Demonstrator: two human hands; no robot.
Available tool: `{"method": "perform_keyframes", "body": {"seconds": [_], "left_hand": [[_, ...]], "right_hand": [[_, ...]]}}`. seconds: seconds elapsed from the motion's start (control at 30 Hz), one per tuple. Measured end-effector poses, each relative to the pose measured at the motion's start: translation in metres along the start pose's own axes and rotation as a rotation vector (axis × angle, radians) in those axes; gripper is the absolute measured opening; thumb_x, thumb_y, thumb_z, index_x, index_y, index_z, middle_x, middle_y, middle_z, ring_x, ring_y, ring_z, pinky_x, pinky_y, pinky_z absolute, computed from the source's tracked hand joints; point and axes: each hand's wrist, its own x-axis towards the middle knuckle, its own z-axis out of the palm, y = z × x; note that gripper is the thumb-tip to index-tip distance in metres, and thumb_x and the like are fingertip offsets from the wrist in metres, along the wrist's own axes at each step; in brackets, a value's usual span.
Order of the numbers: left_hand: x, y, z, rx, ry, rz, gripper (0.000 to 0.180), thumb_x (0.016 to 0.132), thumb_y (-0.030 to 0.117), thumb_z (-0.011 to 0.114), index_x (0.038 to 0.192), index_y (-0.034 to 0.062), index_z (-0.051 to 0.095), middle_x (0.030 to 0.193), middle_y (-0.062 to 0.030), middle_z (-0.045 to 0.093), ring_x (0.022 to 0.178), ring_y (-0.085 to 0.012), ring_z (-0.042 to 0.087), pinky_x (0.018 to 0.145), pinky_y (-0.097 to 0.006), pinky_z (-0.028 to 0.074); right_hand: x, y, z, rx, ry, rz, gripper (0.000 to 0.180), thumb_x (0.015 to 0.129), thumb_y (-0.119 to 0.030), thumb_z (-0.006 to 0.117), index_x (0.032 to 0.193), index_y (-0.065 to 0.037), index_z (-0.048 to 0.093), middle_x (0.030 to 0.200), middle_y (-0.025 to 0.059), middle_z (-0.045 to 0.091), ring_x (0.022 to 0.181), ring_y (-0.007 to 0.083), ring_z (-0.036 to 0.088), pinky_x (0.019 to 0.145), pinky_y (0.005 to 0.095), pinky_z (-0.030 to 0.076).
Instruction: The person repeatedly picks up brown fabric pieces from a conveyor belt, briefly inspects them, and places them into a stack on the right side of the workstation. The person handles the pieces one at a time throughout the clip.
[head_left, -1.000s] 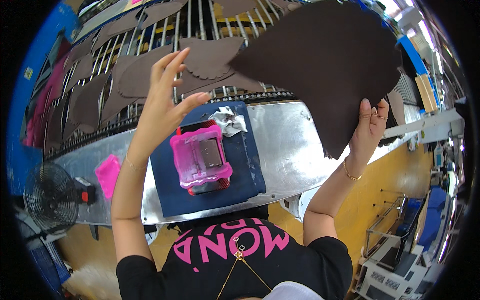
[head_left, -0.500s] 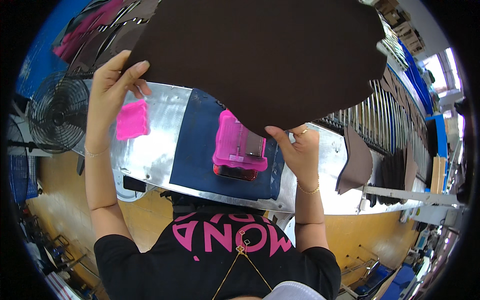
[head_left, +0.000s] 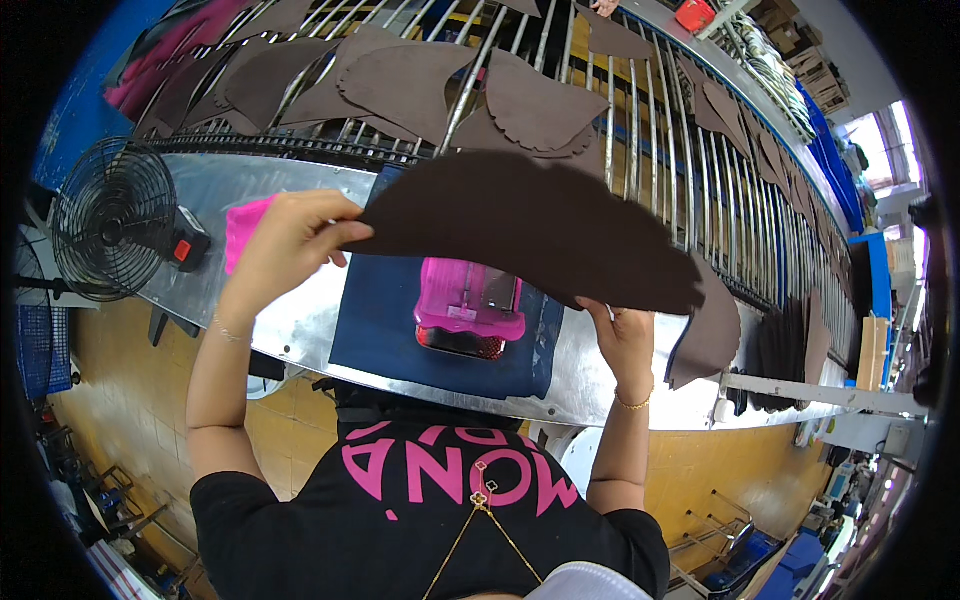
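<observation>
A large dark brown leather piece (head_left: 530,225) is held nearly flat above the metal worktable (head_left: 290,320). My left hand (head_left: 285,245) grips its left tip. My right hand (head_left: 620,335) holds its right lower edge from beneath. Under the piece, a pink block-shaped tool (head_left: 470,305) rests on a dark blue mat (head_left: 385,325). The leather hides the far part of the mat.
Several brown leather pieces (head_left: 410,80) lie on a metal bar rack (head_left: 620,120) behind the table. More pieces hang at the right (head_left: 710,335). A black fan (head_left: 110,230) stands at the left. A pink pad (head_left: 240,230) lies by my left hand.
The leather piece has been lowered from an upright spread to nearly flat over the mat. My view has swung, showing the rack behind again.
</observation>
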Motion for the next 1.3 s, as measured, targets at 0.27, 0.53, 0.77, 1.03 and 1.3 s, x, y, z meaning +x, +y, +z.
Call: {"method": "perform_keyframes", "body": {"seconds": [0.27, 0.53, 0.77, 1.03, 1.3], "left_hand": [[0.041, 0.031, 0.066, 0.239, -0.146, 0.492, 0.015, 0.072, 0.009, 0.073, 0.085, 0.0039, 0.068, 0.074, -0.0074, 0.058, 0.066, -0.0252, 0.061, 0.057, -0.032, 0.048], [0.075, 0.053, 0.088, 0.133, -0.164, 0.639, 0.016, 0.077, 0.017, 0.072, 0.089, 0.0070, 0.069, 0.087, -0.0066, 0.054, 0.063, -0.0221, 0.058, 0.057, -0.032, 0.046], [0.043, -0.014, -0.014, -0.166, 0.249, 0.217, 0.026, 0.083, 0.013, 0.069, 0.108, 0.0073, 0.065, 0.083, -0.0006, 0.050, 0.052, -0.0043, 0.037, 0.049, -0.020, 0.033], [0.018, -0.119, -0.049, -0.546, 0.488, -0.056, 0.021, 0.087, 0.007, 0.064, 0.108, 0.0044, 0.064, 0.081, 0.0032, 0.047, 0.053, -0.0007, 0.032, 0.046, -0.017, 0.026], [0.015, -0.145, -0.058, -0.488, 0.502, -0.136, 0.018, 0.088, 0.009, 0.064, 0.105, 0.0069, 0.067, 0.078, 0.0002, 0.052, 0.054, -0.0044, 0.039, 0.047, -0.020, 0.032]], "right_hand": [[-0.086, 0.068, -0.064, 0.124, 0.230, 0.387, 0.008, 0.076, -0.001, 0.072, 0.080, 0.002, 0.066, 0.067, 0.0058, 0.061, 0.060, 0.0113, 0.052, 0.057, 0.0245, 0.041], [-0.048, 0.026, -0.165, 0.138, 0.404, 0.363, 0.026, 0.088, -0.012, 0.065, 0.072, -0.007, 0.045, 0.062, -0.0081, 0.029, 0.057, 0.0045, 0.027, 0.050, 0.0223, 0.021], [0.157, 0.016, -0.082, 0.257, 0.191, 0.327, 0.021, 0.088, -0.017, 0.063, 0.077, -0.003, 0.054, 0.069, -0.0066, 0.040, 0.064, 0.0038, 0.034, 0.055, 0.0212, 0.028], [0.416, 0.019, 0.146, 0.526, 0.012, 0.306, 0.026, 0.089, -0.013, 0.061, 0.109, 0.004, 0.062, 0.084, 0.0010, 0.062, 0.072, 0.0074, 0.053, 0.062, 0.0231, 0.044], [0.557, 0.024, 0.338, 0.563, 0.072, 0.415, 0.016, 0.090, -0.010, 0.059, 0.103, -0.001, 0.063, 0.079, 0.0001, 0.062, 0.061, 0.0078, 0.053, 0.047, 0.0242, 0.043]]}}
